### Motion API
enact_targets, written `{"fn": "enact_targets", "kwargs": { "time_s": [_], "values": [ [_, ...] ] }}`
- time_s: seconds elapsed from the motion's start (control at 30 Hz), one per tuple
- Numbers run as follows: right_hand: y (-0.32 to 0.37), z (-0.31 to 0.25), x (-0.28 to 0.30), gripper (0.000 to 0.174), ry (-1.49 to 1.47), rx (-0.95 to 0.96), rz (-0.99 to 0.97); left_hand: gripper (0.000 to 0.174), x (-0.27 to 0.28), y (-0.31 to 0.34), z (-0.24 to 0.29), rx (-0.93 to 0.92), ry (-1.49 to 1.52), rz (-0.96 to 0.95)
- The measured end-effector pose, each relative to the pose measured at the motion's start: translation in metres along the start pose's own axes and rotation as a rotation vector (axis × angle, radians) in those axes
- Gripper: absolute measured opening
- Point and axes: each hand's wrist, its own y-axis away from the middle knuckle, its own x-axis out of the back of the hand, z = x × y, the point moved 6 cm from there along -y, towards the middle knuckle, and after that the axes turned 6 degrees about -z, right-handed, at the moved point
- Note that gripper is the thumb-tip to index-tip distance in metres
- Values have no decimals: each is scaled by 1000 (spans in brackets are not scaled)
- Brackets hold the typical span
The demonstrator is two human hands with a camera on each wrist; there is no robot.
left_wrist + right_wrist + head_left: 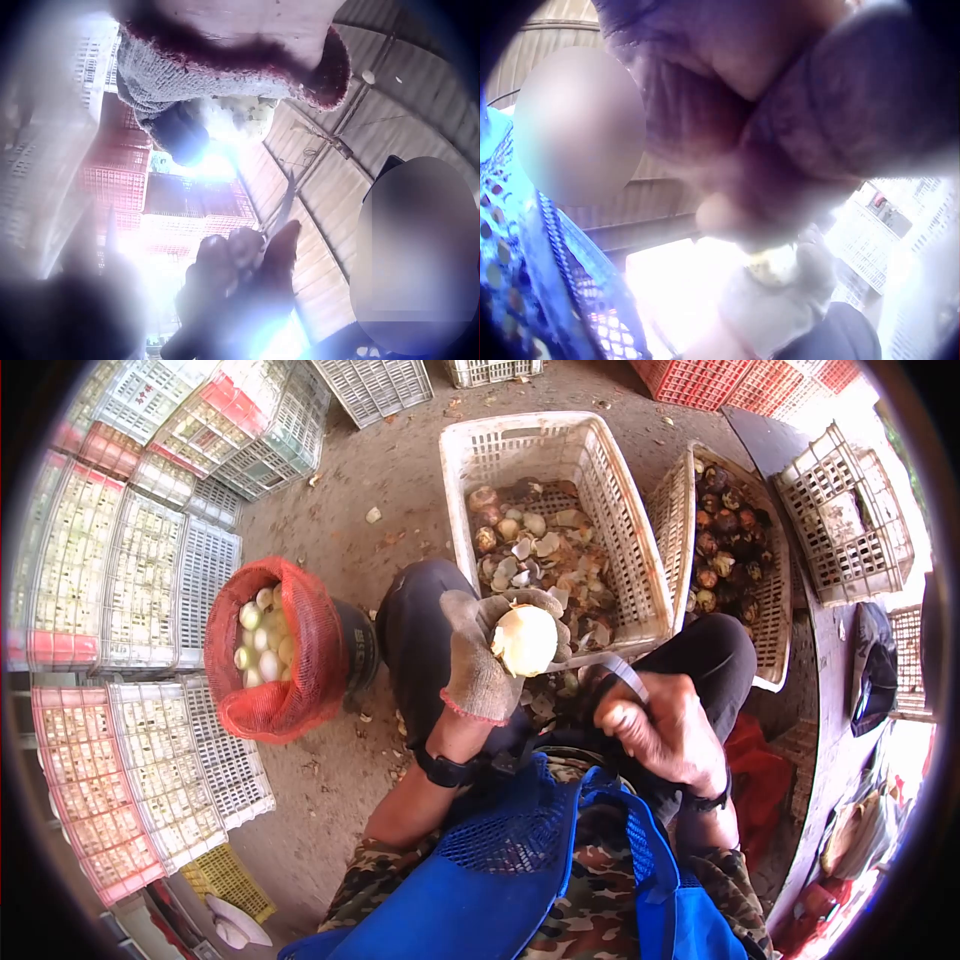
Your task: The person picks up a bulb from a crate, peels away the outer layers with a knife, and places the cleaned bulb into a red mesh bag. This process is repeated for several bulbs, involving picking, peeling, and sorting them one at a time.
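In the head view my left hand [478, 665], in a grey knit glove, holds a pale peeled bulb [527, 640] with the fingers curled round its far side. To its right my bare right hand [672, 732] grips a knife, its blade [628, 678] apart from the bulb. The handle is hidden in the fist. The left wrist view shows the knife blade [286, 201] rising from the right hand. Beyond the hands stands a white plastic crate [520, 422] with brown unpeeled bulbs [485, 515] and loose peelings [525, 565].
A red mesh bag [325, 660] of pale peeled bulbs [265, 640] stands on the left beside a dark bucket [357, 645]. At the right, another crate [775, 625] holds dark bulbs [725, 540]. Stacked crates [145, 565] line the left side. A board [825, 700] runs along the right.
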Motion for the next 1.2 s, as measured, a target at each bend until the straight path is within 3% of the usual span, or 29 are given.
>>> {"fn": "enact_targets", "kwargs": {
  "time_s": [0.03, 0.07, 0.13, 0.17, 0.2, 0.33, 0.53, 0.6, 0.63, 0.77, 0.8, 0.87, 0.93, 1.0, 1.1, 1.2],
  "values": [
    [-7, 1, 2, 39, -52, 29, 83, 94, 0, -1, -1, 10, -62, 13],
    [-13, -6, 3, 43, 67, 188, 189, 93, 1, -1, -4, 15, -80, 36],
    [-24, -18, -2, 52, 242, 305, 274, 92, 7, -1, -9, 14, -117, 87],
    [-27, -17, -7, 58, 301, 273, 276, 89, 4, 0, -7, -23, -162, 70],
    [-30, -18, -12, 56, 244, 202, 276, 86, 0, 0, -6, -59, -207, 54],
    [-32, -18, -19, 47, 335, 340, 388, 75, -4, 5, -2, -70, -396, 69],
    [-28, -13, -28, 39, 321, 353, 413, 87, 2, 5, -8, -193, -415, 180],
    [-28, -13, -22, 33, 240, 351, 417, 91, -4, 8, -9, -139, -377, 174],
    [-28, -9, -16, 21, 145, 364, 430, 93, -5, 9, -8, -112, -358, 171],
    [-23, -1, 5, 21, -216, 207, 199, 103, -7, 7, -3, 181, 34, -72],
    [-22, 6, 4, 18, -318, 187, 153, 95, -4, 7, -1, 281, -206, -156],
    [-24, 1, 6, 19, -251, 315, 58, 79, -23, 11, 6, 419, -173, -208],
    [-26, 3, 6, 19, -230, 322, 7, 70, -31, 14, 15, 389, -632, -185],
    [-26, 6, 5, 19, -224, 299, -20, 63, -31, 15, 17, 334, -891, -177],
    [-28, 18, 1, 24, -209, 242, -1, 52, -14, 14, 10, 226, -975, -182],
    [-27, 0, -1, 33, 23, 275, 51, 37, -5, 13, 5, 173, -1013, -123]
  ]
}}
